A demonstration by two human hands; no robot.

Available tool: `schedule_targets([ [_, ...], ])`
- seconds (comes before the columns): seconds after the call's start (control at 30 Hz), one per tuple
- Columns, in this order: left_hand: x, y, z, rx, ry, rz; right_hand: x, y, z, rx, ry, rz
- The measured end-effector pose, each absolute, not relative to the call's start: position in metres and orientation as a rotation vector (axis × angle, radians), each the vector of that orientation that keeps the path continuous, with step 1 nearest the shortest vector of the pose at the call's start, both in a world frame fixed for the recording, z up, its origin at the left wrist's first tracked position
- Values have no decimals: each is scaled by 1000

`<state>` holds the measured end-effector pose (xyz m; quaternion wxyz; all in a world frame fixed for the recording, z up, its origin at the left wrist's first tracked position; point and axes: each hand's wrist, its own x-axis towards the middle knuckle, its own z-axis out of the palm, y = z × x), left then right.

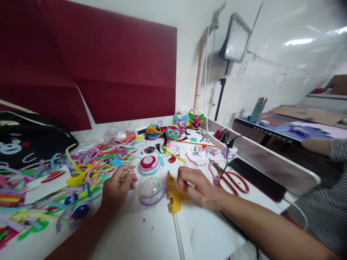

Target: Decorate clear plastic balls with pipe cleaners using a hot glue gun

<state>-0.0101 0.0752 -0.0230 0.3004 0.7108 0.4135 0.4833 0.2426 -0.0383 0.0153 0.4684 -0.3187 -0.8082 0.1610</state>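
Note:
My left hand (120, 182) hovers with loosely curled, slightly parted fingers beside a clear plastic half-ball (151, 190) that has a purple strip round it; nothing shows in it. On the white paper lies a yellow glue gun (173, 193), nozzle pointing away, a clear glue stick (178, 234) trailing from its rear. Over its handle is my right hand (199, 187), fingers bent into a pinch; the fingertips are partly hidden, and I cannot tell what they hold. Just beyond my left hand sits a half-ball covered in lilac and red pipe cleaners (148, 164).
Loose pipe cleaners (89, 166) cover the left side. Decorated balls (173, 132) stand at the back. Orange-handled scissors (230, 180), a black phone (256, 178) and a power strip (223, 142) lie on the right. A person in a striped top (322, 213) is at far right.

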Motion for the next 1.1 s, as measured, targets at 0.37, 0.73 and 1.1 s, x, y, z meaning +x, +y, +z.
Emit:
schedule_targets([
  [0.37, -12, 75, -26, 1894, 1099, 1281, 237, -40, 8, -874, -1921, 429],
  [0.73, -11, 73, -27, 1876, 1092, 1284, 241, -40, 11, -881, -1909, 447],
  [1.1, -11, 72, -25, 1875, 1104, 1272, 237, -40, 11, -878, -1847, 469],
])
